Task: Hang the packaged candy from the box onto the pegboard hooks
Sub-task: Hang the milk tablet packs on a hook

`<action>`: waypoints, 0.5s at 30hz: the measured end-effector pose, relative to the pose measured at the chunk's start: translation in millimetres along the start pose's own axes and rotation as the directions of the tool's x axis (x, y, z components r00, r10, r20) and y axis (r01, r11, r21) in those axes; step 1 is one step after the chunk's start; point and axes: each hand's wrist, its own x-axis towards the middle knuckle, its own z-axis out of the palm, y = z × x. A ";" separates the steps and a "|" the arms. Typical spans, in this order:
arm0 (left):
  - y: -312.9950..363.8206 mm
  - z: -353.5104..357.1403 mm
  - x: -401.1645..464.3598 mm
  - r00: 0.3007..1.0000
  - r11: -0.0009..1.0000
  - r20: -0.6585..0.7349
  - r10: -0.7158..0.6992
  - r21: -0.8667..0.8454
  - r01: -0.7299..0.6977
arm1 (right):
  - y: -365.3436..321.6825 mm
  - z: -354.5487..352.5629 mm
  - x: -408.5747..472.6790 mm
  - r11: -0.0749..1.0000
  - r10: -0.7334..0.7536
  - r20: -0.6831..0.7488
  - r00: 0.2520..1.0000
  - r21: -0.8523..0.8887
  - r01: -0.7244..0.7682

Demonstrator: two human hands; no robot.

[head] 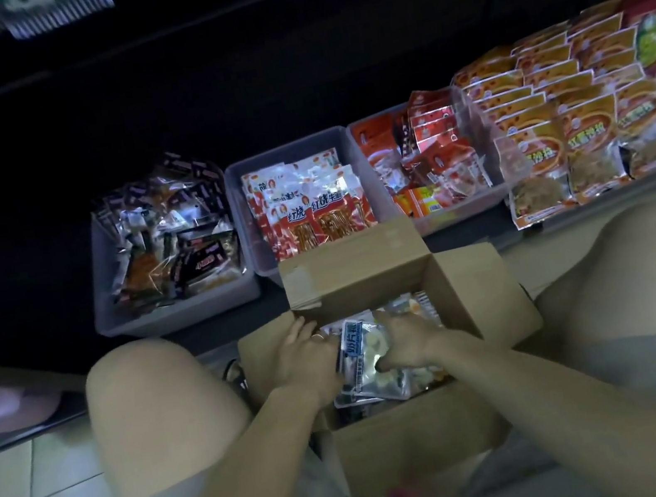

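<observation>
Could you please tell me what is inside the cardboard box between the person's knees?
The cardboard box holds clear candy packets, which the left hand and right hand grip. Lower layers are covered and cannot be seen.

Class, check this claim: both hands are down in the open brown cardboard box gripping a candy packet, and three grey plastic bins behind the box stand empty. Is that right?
Not quite. The head view shows the three grey plastic bins full of snack packets, not empty. The rest holds: the left hand and right hand grip a clear candy packet inside the open brown cardboard box.
</observation>
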 end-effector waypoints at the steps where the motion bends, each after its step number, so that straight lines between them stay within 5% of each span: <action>1: -0.5 2.5 0.2 1.000 0.999 0.016 0.000 0.037 0.000 | -0.2 5.0 3.6 0.999 -0.004 -0.002 1.000 -0.033 0.004; 8: -3.7 4.5 -2.4 0.997 0.995 0.059 0.049 0.085 -0.054 | -7.7 26.7 11.1 0.975 -0.008 -0.116 0.993 -0.221 -0.018; 15: -8.5 11.7 -1.3 0.997 0.997 0.010 0.073 -0.005 -0.073 | -9.8 26.5 18.4 0.989 -0.045 -0.099 0.994 -0.142 0.031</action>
